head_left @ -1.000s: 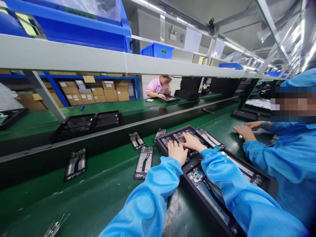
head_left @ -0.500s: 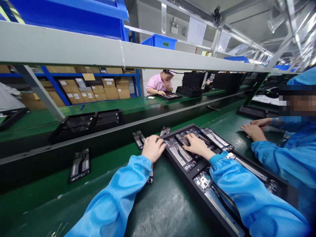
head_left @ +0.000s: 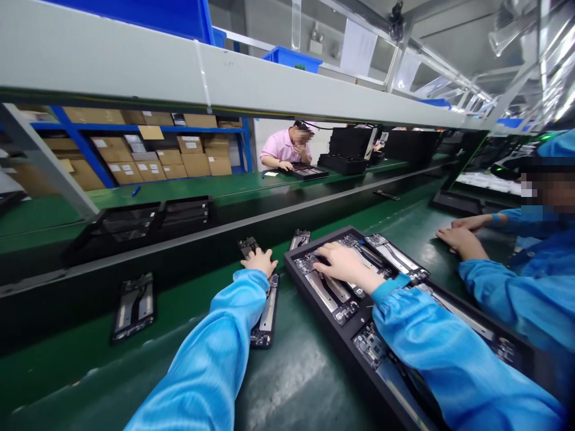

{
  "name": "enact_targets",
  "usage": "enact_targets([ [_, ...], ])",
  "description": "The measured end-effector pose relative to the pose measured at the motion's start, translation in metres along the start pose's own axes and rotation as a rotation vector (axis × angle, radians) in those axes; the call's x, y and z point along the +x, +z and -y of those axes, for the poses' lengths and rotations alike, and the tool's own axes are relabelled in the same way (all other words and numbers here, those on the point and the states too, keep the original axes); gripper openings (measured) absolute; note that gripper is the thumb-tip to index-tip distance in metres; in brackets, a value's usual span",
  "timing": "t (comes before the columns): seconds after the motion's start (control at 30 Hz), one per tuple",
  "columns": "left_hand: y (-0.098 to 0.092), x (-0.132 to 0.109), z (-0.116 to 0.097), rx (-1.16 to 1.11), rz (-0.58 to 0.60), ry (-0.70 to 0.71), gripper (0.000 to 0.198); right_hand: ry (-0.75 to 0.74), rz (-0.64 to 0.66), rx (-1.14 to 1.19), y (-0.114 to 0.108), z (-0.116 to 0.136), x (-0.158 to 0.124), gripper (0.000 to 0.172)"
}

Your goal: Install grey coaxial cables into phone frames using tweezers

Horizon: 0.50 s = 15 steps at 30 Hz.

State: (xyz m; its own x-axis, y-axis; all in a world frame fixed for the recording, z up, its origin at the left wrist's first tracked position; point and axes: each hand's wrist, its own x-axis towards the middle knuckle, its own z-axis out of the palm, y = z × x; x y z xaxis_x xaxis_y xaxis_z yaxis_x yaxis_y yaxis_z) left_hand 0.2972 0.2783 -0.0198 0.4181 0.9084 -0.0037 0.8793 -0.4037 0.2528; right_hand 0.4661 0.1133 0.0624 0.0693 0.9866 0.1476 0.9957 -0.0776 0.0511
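My left hand (head_left: 259, 263), its fingers spread, reaches over an opened phone (head_left: 247, 245) on the green bench and covers its near part. Another opened phone (head_left: 266, 317) lies partly under my left wrist and sleeve. My right hand (head_left: 344, 263) is over the far left part of a black tray (head_left: 332, 335), fingers apart and bent down at the upper end of an opened phone (head_left: 321, 287). Whether the fingertips press on it is hard to see. More opened phones with bare boards and dark flex cables sit in the tray, partly hidden by my right sleeve.
Further opened phones lie on the bench, one at left (head_left: 133, 306) and one behind the tray (head_left: 300, 239). A raised divider (head_left: 242, 227) runs behind them. A co-worker's hands (head_left: 462, 236) rest at right. Another person sits across the bench. A shelf beam (head_left: 269, 84) crosses overhead.
My left hand has moved left and spread over the phone there, uncovering more of the nearer phone. My right hand has shifted left across the tray. The view has turned slightly right.
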Motion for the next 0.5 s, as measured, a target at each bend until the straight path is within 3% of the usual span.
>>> enact_targets([
  [0.13,-0.004,0.006,0.005,-0.096,-0.02,-0.03,0.033,-0.088,0.016,0.03,0.007,0.023,0.019,0.038],
  [0.3,-0.024,0.01,0.035,-0.37,-0.1,-0.041,0.028,-0.099,0.034,0.058,0.018,0.022,0.03,0.039],
  [0.4,-0.039,0.001,0.059,-0.6,-0.19,-0.049,0.022,-0.091,0.035,0.068,0.022,0.02,0.033,0.04],
  [0.5,-0.048,-0.02,0.079,-0.849,-0.284,-0.089,0.029,-0.063,0.034,0.069,0.024,0.021,0.036,0.042],
])
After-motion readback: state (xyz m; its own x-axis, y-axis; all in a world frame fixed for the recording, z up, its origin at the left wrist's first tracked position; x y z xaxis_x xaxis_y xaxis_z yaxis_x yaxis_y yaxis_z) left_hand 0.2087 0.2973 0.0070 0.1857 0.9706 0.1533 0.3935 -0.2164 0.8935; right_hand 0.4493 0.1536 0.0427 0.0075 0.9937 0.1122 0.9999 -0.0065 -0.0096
